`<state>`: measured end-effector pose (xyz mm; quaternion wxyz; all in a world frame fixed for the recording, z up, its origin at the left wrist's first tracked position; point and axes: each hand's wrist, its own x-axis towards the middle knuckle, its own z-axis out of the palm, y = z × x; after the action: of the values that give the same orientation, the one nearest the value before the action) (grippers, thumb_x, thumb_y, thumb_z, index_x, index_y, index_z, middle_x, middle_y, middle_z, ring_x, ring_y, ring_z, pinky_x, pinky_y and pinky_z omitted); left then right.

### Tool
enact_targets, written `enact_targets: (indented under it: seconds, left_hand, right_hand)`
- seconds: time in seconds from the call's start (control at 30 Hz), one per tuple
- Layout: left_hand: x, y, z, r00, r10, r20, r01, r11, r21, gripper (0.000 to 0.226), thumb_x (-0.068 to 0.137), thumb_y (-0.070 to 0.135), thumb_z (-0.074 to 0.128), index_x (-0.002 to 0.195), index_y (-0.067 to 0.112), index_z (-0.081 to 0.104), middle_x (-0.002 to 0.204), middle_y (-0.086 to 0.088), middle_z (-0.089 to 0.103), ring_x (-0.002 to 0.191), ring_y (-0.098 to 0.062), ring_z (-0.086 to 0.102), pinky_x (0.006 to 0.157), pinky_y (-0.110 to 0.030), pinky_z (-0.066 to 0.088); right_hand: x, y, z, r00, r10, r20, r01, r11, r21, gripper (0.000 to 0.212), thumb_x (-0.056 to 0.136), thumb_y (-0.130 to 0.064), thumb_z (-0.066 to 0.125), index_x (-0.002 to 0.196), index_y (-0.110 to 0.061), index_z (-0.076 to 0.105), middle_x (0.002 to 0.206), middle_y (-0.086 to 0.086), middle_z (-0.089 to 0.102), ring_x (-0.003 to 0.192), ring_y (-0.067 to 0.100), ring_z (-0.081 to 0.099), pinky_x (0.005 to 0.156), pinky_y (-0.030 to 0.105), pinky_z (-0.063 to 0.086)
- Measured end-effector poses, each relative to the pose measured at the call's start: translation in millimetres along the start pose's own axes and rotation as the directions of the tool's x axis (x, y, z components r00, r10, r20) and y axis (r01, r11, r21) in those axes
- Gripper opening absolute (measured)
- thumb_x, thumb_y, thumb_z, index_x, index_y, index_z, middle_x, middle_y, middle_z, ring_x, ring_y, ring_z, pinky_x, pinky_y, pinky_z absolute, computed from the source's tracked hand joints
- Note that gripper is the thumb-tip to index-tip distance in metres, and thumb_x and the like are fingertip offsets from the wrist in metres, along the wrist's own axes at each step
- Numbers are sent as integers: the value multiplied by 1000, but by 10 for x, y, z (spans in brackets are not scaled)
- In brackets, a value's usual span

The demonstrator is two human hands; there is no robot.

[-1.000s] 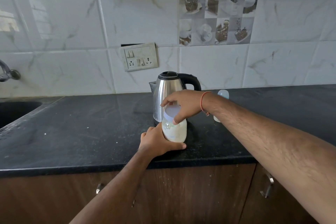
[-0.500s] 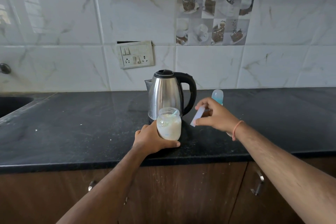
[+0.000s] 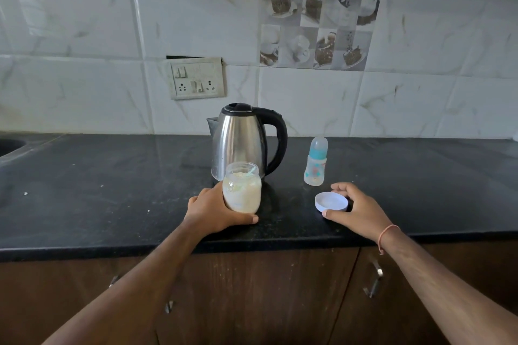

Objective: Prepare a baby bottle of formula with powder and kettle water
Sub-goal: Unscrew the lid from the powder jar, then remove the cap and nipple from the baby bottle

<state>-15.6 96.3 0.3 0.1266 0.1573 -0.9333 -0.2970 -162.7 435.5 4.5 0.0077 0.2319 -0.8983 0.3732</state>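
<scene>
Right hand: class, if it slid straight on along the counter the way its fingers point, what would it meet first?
The right hand already holds the lid, fingers pointing left and slightly away. Pushed on, it would probably meet the powder jar first, or the kettle behind; depth is unclear.

There are two hands: the left hand (image 3: 213,211) and the right hand (image 3: 357,210). There is one jar of powder (image 3: 242,187), and one scoop (image 3: 250,172) pokes up inside it. There is one white lid (image 3: 331,201). There is one baby bottle (image 3: 316,162). There is one kettle (image 3: 242,140). There is one black counter (image 3: 112,176). There is one switch plate (image 3: 197,78) on the wall, and it has two sockets. There are three cupboard handles below.
</scene>
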Motion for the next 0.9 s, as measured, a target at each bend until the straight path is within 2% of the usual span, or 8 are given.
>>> enact_targets:
  seconds: [0.1, 0.27, 0.37, 0.43, 0.53, 0.7, 0.8, 0.9]
  left_hand:
    - [10, -8, 9, 1000, 1, -4, -1, 1000, -3, 120, 42, 96, 78, 147, 47, 45, 127, 20, 67, 127, -15, 57, 118, -50, 36]
    - [32, -30, 16, 1000, -3, -26, 2, 999, -47, 120, 44, 91, 84, 147, 46, 44, 128, 21, 65, 125, -14, 57, 119, -50, 36]
    - [19, -9, 16, 998, -11, -67, 5, 997, -75, 114, 52, 79, 92, 147, 41, 44, 126, 21, 63, 118, -11, 55, 117, -47, 36]
    - [14, -8, 18, 996, -18, -82, 11, 995, -95, 114, 53, 75, 95, 147, 39, 42, 129, 20, 62, 121, -12, 56, 118, -47, 36]
    - [16, -47, 17, 996, -43, -78, 31, 988, -149, 120, 48, 74, 96, 147, 37, 41, 134, 17, 61, 126, -16, 57, 119, -49, 40]
    - [-7, -85, -22, 995, -85, -51, 71, 968, -240, 134, 33, 78, 95, 149, 37, 40, 136, 15, 60, 129, -20, 58, 112, -52, 52]
    - [-17, -87, -39, 996, -74, -49, 60, 968, -243, 129, 42, 68, 100, 151, 34, 40, 136, 13, 60, 127, -18, 58, 110, -49, 53]
    - [-42, -147, -83, 997, -48, -57, 34, 972, -231, 118, 52, 56, 104, 150, 30, 42, 133, 12, 61, 123, -16, 59, 105, -41, 54]
  right_hand:
    - [126, 104, -70, 997, 48, -60, -49, 999, -20, 76, 84, -47, 89, 148, -33, 52, 143, -9, 65, 124, 19, 60, 103, 34, 51]
    - [368, 210, -136, 991, 112, -73, -115, 992, -48, 80, 87, -53, 84, 154, -33, 44, 153, -4, 60, 134, 25, 57, 115, 46, 48]
    - [510, 260, -129, 986, 134, -100, -141, 988, -70, 82, 87, -57, 82, 156, -34, 43, 156, -3, 58, 139, 29, 55, 121, 51, 41]
    - [587, 266, -117, 982, 140, -125, -152, 984, -89, 80, 89, -57, 79, 157, -33, 43, 157, -2, 57, 143, 32, 53, 126, 54, 34]
    - [671, 246, -108, 979, 146, -143, -167, 975, -148, 78, 92, -56, 75, 158, -30, 44, 157, 2, 57, 145, 33, 51, 126, 57, 30]
    - [732, 251, -69, 981, 81, -178, -122, 965, -231, 82, 90, -66, 73, 158, -30, 45, 163, -2, 50, 150, 28, 46, 127, 65, 24]
    - [743, 204, -39, 978, 57, -198, -99, 974, -204, 79, 93, -66, 69, 159, -29, 44, 164, -2, 50, 151, 29, 46, 129, 67, 16]
    - [786, 72, 33, 977, 76, -199, -95, 991, -90, 77, 96, -63, 68, 160, -27, 42, 165, -4, 49, 153, 27, 45, 131, 65, 6]
